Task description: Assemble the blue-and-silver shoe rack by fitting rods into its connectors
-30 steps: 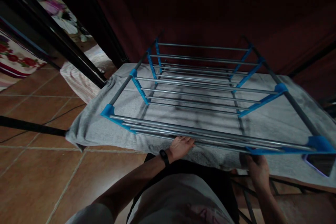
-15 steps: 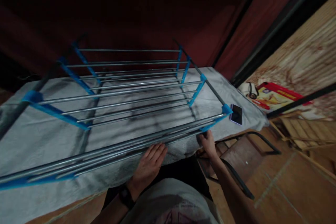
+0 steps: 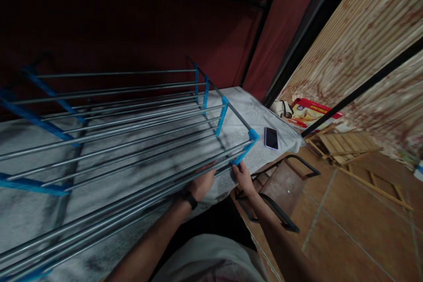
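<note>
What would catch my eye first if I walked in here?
Probably the big blue-and-grey rack, over a pale cloth across the left and centre. Next, the two hands at its near right end: the right hand at the blue corner, the left hand beside it, partly behind the front tubes. Farther right, a red-and-yellow package glows against dull surroundings.

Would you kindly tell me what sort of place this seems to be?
Probably a room in a home: a metal rack like a clothes airer, a phone on grey cloth, and a chair on the tiled floor.
</note>
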The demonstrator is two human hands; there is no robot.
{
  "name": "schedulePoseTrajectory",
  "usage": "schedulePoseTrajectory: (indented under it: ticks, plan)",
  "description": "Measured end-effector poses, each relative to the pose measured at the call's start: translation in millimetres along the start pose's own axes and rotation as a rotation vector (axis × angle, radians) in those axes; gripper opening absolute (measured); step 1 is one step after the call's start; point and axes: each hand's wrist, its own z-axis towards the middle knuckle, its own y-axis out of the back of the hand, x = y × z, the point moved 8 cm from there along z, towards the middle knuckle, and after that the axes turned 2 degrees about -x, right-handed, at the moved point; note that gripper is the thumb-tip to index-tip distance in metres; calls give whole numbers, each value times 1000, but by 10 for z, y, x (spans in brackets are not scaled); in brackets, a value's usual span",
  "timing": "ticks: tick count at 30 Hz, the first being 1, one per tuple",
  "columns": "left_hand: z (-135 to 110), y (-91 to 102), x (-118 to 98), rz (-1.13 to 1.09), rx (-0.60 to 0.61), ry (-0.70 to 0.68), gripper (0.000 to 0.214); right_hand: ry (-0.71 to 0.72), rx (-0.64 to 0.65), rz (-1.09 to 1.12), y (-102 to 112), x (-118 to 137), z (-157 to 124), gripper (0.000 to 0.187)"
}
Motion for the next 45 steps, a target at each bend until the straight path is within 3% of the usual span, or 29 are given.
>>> schedulePoseTrajectory:
  ticks: [7,14,19,27,38,45]
  plan:
    - [-73,278,-189,1,-57,-87,32,-31,-10,-31,-7,-16,22,29]
    - [1,332,-256,-35,-55,-98,34,-27,-19,-62,-13,51,21,31]
    - [127,295,-346,-3,-56,-84,33,-6,-9,-68,38,149,12,30]
    - [438,134,-572,-168,-76,-151,28,45,-15,-96,145,311,62,23]
    - [544,7,-475,-283,-23,-38,22,99,-13,-112,148,327,76,20]
    - [669,-98,-507,-282,-18,-75,28,107,-29,-107,151,299,87,17]
